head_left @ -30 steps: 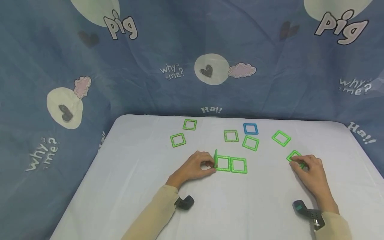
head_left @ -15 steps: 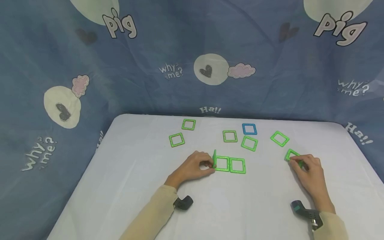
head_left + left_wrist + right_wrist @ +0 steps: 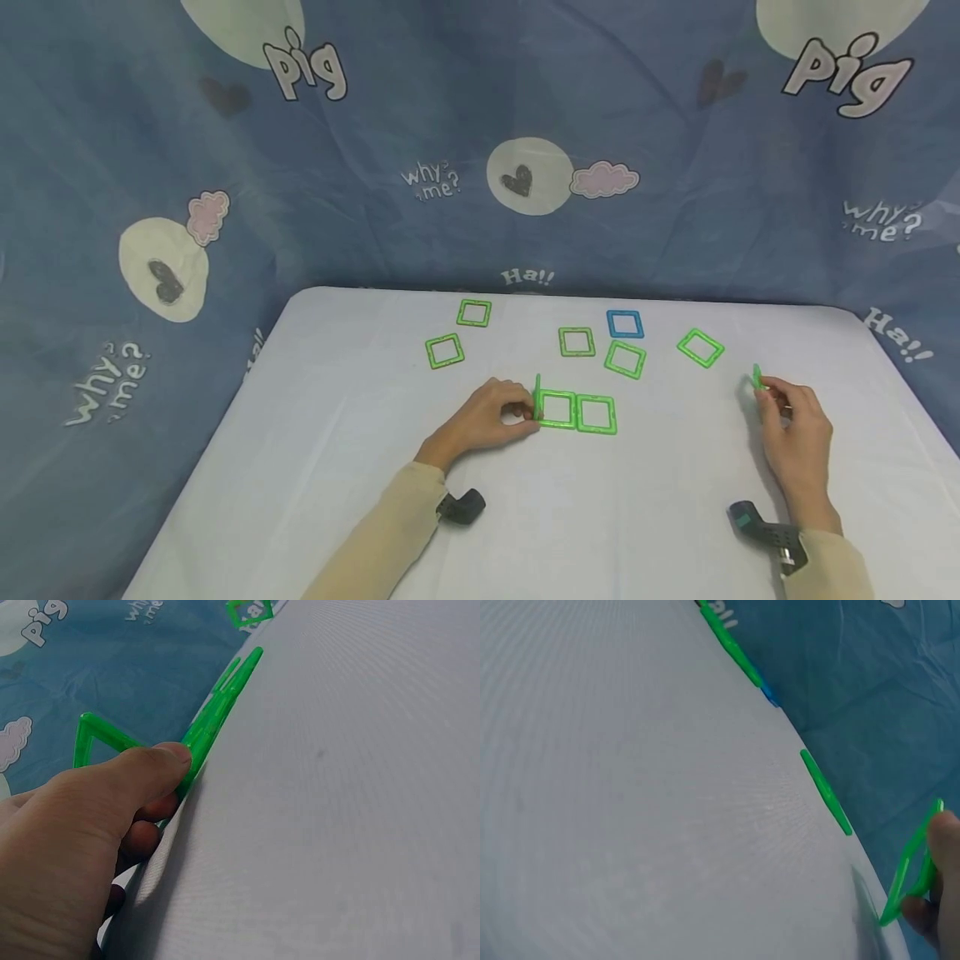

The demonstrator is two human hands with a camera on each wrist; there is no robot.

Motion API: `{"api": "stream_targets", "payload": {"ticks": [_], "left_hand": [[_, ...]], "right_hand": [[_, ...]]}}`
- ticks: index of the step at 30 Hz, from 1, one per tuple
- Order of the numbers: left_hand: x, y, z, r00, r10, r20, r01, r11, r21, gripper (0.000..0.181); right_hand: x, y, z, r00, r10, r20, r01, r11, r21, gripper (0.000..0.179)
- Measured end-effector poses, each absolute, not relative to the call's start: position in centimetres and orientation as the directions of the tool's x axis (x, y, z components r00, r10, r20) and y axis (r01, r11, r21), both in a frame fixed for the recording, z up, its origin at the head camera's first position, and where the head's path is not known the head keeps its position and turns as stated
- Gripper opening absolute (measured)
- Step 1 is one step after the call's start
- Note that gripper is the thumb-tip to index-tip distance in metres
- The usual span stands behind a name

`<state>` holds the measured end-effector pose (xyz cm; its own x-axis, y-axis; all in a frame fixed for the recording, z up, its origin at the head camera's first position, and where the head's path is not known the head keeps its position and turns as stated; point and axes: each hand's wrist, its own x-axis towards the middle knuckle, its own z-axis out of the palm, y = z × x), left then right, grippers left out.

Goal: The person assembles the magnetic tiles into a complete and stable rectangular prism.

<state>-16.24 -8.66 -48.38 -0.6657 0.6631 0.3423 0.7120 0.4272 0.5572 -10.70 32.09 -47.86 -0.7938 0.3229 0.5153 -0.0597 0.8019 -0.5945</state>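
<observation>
Right hand (image 3: 799, 433) pinches a green square frame (image 3: 757, 376), perhaps upright, well right of the upright frame (image 3: 537, 392) the left hand (image 3: 483, 417) pinches.

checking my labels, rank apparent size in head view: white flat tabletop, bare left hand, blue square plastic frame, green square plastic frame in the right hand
1. White tabletop
2. Left hand
3. Blue frame
4. Green frame in right hand, nearly edge-on

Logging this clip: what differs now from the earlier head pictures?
The right hand has tipped its green square from nearly flat to edge-on and moved it slightly right. The left hand keeps its grip on the upright square; the flat squares stay put.
</observation>
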Motion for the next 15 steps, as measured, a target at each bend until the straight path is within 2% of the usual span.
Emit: {"api": "stream_targets", "payload": {"ticks": [8, 15], "left_hand": [[-16.22, -8.67, -48.40, -0.663, 0.658, 0.356, 0.715, 0.416, 0.562, 0.008], [-16.30, -8.60, -48.47, -0.665, 0.654, 0.361, 0.716, 0.421, 0.556, 0.007]], "right_hand": [[-10.71, 32.40, -47.52, -0.702, 0.525, 0.481, 0.097, 0.740, -0.666, 0.029], [-10.74, 32.56, -47.53, -0.687, 0.604, 0.403, 0.165, 0.670, -0.724, 0.027]]}}
